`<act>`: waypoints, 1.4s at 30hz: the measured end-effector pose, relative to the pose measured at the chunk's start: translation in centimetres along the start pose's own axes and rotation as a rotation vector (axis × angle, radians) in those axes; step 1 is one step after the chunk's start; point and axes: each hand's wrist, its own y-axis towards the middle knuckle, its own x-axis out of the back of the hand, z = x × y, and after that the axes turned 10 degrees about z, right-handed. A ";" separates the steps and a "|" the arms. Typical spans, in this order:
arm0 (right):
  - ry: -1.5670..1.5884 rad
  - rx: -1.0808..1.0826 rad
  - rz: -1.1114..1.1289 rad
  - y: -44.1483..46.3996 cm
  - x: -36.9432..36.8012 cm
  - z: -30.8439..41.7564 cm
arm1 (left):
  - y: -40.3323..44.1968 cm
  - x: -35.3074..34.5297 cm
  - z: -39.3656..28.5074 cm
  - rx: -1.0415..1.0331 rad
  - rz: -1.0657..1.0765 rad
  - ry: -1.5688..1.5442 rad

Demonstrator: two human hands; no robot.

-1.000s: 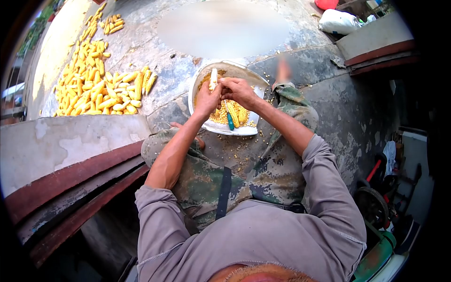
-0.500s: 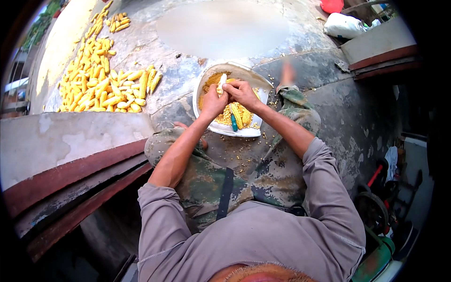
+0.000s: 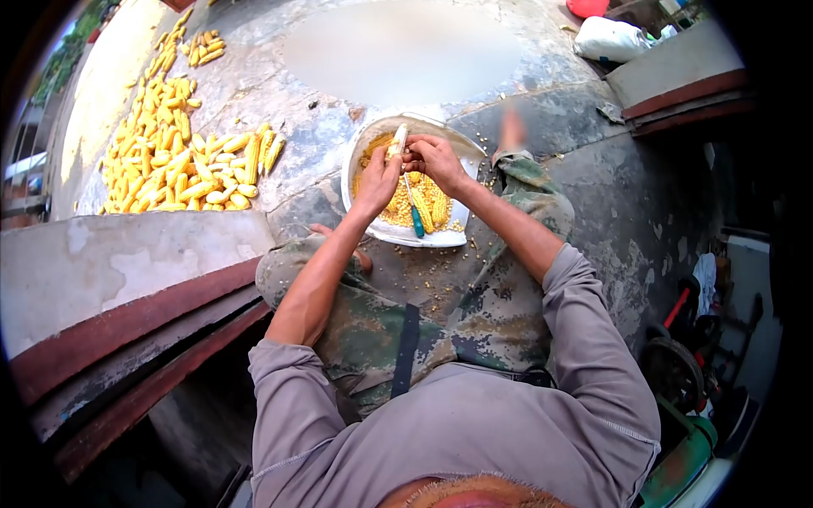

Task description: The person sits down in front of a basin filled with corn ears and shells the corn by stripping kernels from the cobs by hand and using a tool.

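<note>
A mostly bare, pale corn cob (image 3: 397, 140) stands tilted up from my left hand (image 3: 380, 179), whose fingers wrap around its lower part. My right hand (image 3: 436, 163) is against the cob's right side, with curled fingers; the exact contact is partly hidden. Both hands are over a white tub (image 3: 349, 173) with loose yellow kernels and several cobs inside. A screwdriver (image 3: 417, 222) with a green handle lies in the tub, next to a yellow corn ear (image 3: 441, 208).
A large heap of corn ears (image 3: 169, 165) lies on the concrete floor at the left. Low ledges (image 3: 135, 262) flank me, and kernels are scattered between my legs. A white sack (image 3: 610, 40) rests at the upper right, and a wheeled machine (image 3: 673, 372) stands at the lower right.
The cob now shows more of its length above my left hand. My right hand's fingers have shifted from over the cob to its right side. The view has shifted slightly.
</note>
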 end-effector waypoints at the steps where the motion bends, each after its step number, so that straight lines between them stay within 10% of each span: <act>1: 0.000 0.000 -0.002 0.0 0.0 0.4 | -0.2 0.2 0.0 0.000 0.002 -0.001; 35: -0.174 0.068 -0.030 0.5 0.4 -0.1 | -1.3 -0.8 -1.8 -0.078 -0.120 0.257; 42: -0.325 -0.025 0.035 -0.3 -0.9 1.8 | -1.8 -0.4 -3.8 0.165 -0.053 0.050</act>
